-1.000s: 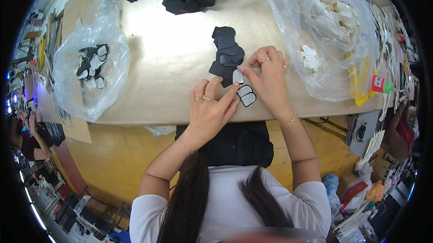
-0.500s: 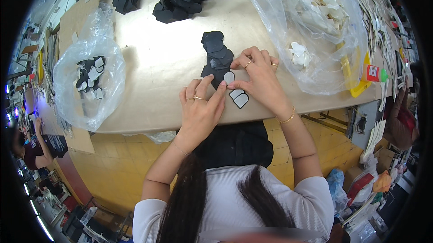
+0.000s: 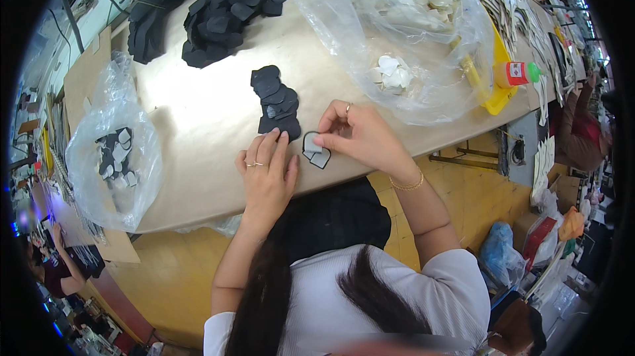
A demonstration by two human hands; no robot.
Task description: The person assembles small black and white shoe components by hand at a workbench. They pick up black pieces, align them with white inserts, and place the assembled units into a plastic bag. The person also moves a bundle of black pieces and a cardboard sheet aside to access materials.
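Note:
A short row of overlapping black rounded patches lies on the table in front of me. My left hand rests with its fingers stretched out, their tips on the nearest patch; it grips nothing. Just right of that row, my right hand pinches a small pale grey rounded piece between thumb and finger. This piece lies over a black-edged patch with a pale top, close to the table's front edge. The fingertips partly hide the pinched piece.
Large heaps of black patches lie at the back left. A clear plastic bag with black and white pieces sits at left. Another clear bag at right holds pale pieces. Beside it are a yellow tray and a green-capped bottle.
My right hand has moved away from the black row onto the pale-topped patches, carrying the pale piece there. The left hand has drawn slightly apart from it. The whole view has shifted and turned.

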